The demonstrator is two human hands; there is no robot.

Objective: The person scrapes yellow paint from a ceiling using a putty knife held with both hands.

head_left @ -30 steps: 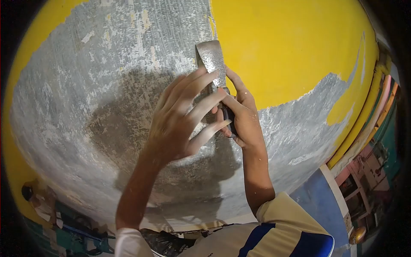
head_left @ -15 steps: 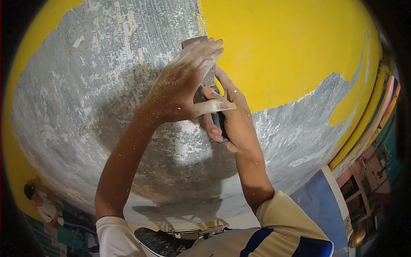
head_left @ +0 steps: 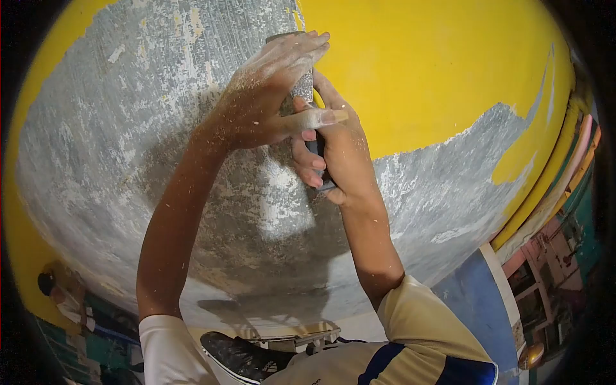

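A scraper with a grey metal blade and a black and yellow handle lies against a large rounded surface, its blade pointing up. My right hand is closed round the handle. My left hand, dusted with pale powder, rests over the blade with its fingers stretched out and its thumb reaching across toward the right hand. Yellow paint covers the surface to the right, with a ragged edge beside the blade. Scratched grey bare surface spreads to the left and below.
Below me are a dark shoe and part of a metal frame. A blue panel stands at lower right, near shelving. Another person shows at far lower left.
Both hands and the scraper have moved up and slightly left along the edge of the yellow paint. The hold on the handle looks the same.
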